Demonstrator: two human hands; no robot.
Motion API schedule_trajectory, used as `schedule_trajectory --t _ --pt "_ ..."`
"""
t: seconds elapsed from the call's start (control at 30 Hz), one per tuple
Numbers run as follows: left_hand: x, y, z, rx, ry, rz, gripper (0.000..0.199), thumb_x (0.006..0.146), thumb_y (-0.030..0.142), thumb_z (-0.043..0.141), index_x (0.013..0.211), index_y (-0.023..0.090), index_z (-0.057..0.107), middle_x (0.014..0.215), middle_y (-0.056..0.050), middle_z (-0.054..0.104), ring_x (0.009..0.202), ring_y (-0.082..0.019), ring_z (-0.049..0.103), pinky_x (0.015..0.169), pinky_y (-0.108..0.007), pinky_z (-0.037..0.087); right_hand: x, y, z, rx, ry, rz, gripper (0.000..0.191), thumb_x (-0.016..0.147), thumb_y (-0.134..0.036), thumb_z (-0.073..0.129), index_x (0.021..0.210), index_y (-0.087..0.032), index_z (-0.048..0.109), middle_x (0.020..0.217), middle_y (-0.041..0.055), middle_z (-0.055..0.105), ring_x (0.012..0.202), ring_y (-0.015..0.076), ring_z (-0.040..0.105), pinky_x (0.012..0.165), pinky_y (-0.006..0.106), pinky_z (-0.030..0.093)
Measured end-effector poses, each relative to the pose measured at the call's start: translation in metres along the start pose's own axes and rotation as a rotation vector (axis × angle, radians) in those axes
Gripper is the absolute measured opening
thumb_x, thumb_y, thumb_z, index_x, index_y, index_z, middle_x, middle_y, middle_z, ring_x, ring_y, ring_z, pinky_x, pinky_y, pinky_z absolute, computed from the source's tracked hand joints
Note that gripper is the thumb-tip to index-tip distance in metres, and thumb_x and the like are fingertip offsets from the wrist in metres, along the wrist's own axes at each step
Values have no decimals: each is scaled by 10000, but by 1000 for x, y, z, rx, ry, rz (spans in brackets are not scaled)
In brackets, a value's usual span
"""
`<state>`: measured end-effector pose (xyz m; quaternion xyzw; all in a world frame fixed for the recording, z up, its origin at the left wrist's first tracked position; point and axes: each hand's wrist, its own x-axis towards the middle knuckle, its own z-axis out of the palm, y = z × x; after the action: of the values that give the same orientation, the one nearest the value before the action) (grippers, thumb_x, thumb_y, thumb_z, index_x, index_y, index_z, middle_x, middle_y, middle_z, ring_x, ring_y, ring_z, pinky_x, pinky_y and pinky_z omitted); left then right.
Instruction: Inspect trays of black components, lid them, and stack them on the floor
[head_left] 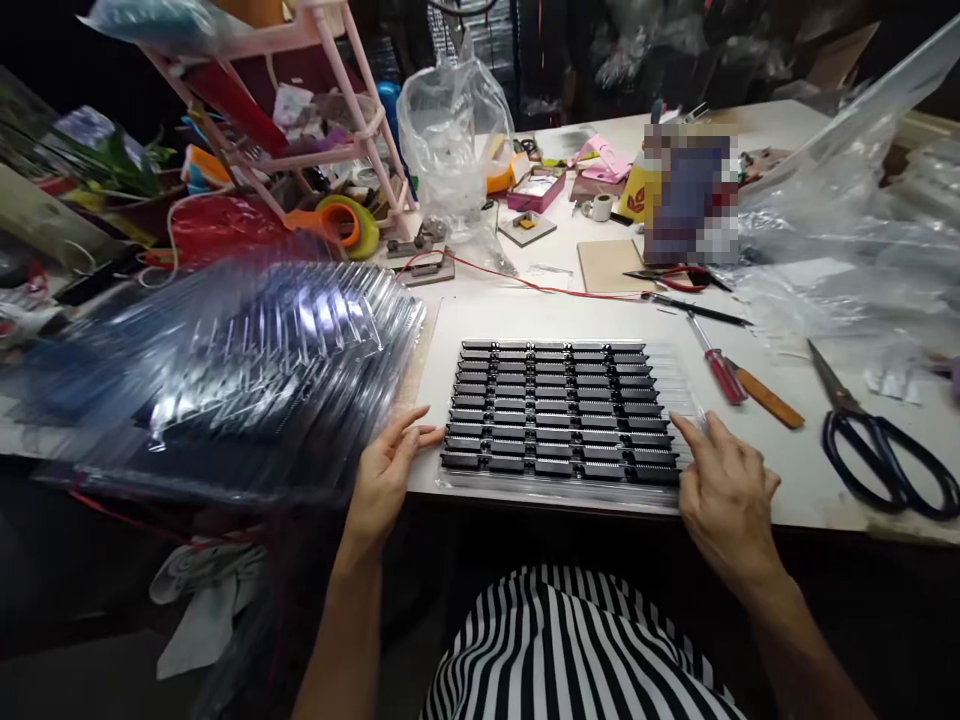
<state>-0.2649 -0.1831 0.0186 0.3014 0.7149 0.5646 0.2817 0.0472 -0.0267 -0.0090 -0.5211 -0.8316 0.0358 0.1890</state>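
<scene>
In front of me on the white table lies a clear plastic tray (555, 488), filled with rows of small black comb-like parts (552, 437). My left hand (384, 472) is at the tray's left edge, its fingers stretched out and apart, with a fingertip touching or almost touching the edge. At the right edge, my right hand (726, 490) has its fingers curled around the corner, the index finger resting along the tray's side. To the left of my left hand spreads a large overlapping stack of clear plastic trays (300, 350).
Right of the tray lie a red-handled screwdriver (724, 375), a wooden-handled tool (769, 395) and large scissors (870, 450). Behind are pliers (686, 280), a beige board (611, 268), a pink rack (367, 125) and plastic bags (840, 240). The table's front edge runs just before the tray.
</scene>
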Motion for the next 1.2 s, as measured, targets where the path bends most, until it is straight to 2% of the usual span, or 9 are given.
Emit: schedule_trajectory --t 0.13,0.23,0.47,0.6,0.67,0.8,0.97,1.1,1.2 --pt "5 2 1 -131 15 -86 436 820 416 633 1147 128 619 892 -109 742 927 -222 659 945 -373 424 2 14 1 118 -19 -11 451 914 -314 316 1316 -225 498 1339 149 529 1165 363 512 898 608 420" --pt "15 10 2 -259 84 -55 456 818 396 642 1199 154 579 1076 -119 703 976 -207 638 915 -346 442 8 36 6 301 17 -41 458 912 -391 341 1326 -240 467 1290 102 574 1166 317 536 976 573 417" --pt "48 54 8 -914 228 6 433 868 351 582 1239 140 513 1292 -179 555 1129 -236 589 940 -338 482 48 55 25 345 83 -55 516 889 -518 362 1249 -204 557 1139 118 661 1073 346 603 924 563 476" --pt "71 62 5 -974 257 6 467 881 473 505 1199 131 527 1277 -189 544 1148 -247 575 903 -362 523 65 58 28 337 178 11 586 875 -579 350 1208 -162 593 1296 167 567 1226 388 493 1001 603 396" --pt "80 61 4 -989 305 7 359 890 390 517 1144 139 550 1250 -162 562 1129 -227 588 882 -331 535 65 57 25 385 196 52 591 871 -577 357 1203 -149 594 1348 169 523 1268 380 451 1041 589 362" --pt "86 58 10 -993 369 18 189 868 101 485 1016 155 590 1120 -74 640 1046 -169 629 869 -282 538 58 50 13 505 151 115 534 848 -555 408 1170 -180 611 1229 125 608 1146 349 563 994 542 444" --pt "70 53 34 -966 326 48 211 824 49 528 989 126 635 1067 -71 676 1025 -163 638 919 -287 515 50 37 1 569 228 93 424 852 -495 437 1106 -216 631 1159 98 638 1101 346 586 909 537 510" --pt "53 51 54 -931 278 97 234 812 65 565 1013 142 658 1141 -74 669 1118 -170 596 995 -305 462 31 6 -12 667 326 -36 266 879 -380 463 1103 -346 603 1092 63 650 1054 322 608 929 539 499" --pt "45 53 67 -902 251 145 242 819 106 575 1033 170 667 1207 -66 647 1161 -183 572 1032 -331 428 14 -32 -21 869 197 -277 312 890 -252 470 1141 -411 565 1026 47 648 924 276 653 826 465 565"
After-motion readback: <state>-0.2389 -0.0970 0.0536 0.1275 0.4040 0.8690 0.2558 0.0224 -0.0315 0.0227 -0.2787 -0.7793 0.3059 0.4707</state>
